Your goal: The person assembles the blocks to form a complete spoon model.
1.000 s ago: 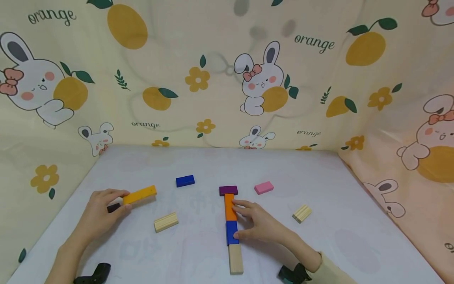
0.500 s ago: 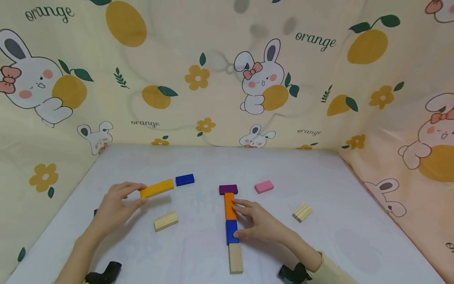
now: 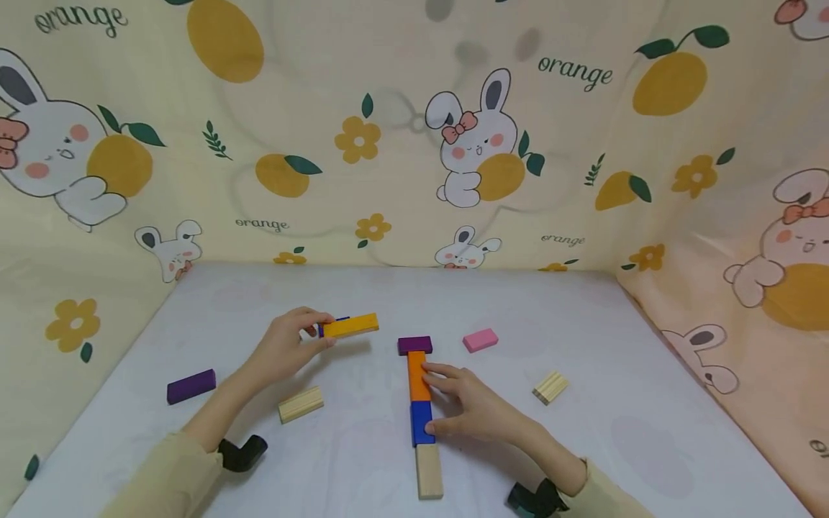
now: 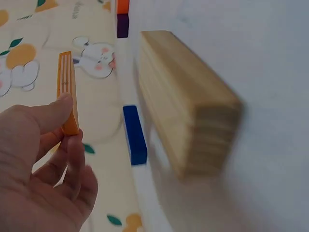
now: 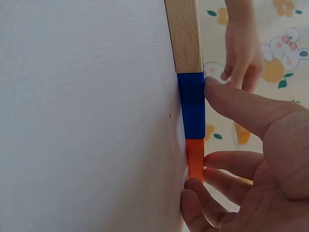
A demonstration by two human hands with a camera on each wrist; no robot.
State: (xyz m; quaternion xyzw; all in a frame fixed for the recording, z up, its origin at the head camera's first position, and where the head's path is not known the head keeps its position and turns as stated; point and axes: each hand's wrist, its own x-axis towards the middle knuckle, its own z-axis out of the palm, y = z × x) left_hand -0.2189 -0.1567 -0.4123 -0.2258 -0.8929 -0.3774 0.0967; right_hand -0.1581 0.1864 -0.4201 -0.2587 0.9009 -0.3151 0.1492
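Note:
My left hand (image 3: 285, 351) pinches a yellow-orange block (image 3: 355, 325) by its left end, thumb against fingers, above the table. Behind it a blue block (image 4: 135, 136) lies on the table, mostly hidden in the head view. My right hand (image 3: 478, 408) rests beside a row of blocks at the middle. Its thumb touches the row's blue block (image 3: 421, 417) and its fingertips touch the orange block (image 3: 418, 378). A plain wooden block (image 3: 429, 473) forms the row's near end. At the far end a magenta-purple block (image 3: 414, 345) lies crosswise.
On the left lie a dark purple block (image 3: 191, 387) and a grooved wooden block (image 3: 301, 405). A pink block (image 3: 481, 340) and another grooved wooden block (image 3: 550, 388) lie on the right. Patterned cloth (image 3: 388, 173) walls the white table's back and sides.
My left hand has carried the yellow-orange block rightward from the left side to in front of the far blue block, uncovering the dark purple block. The right hand has stayed at the row.

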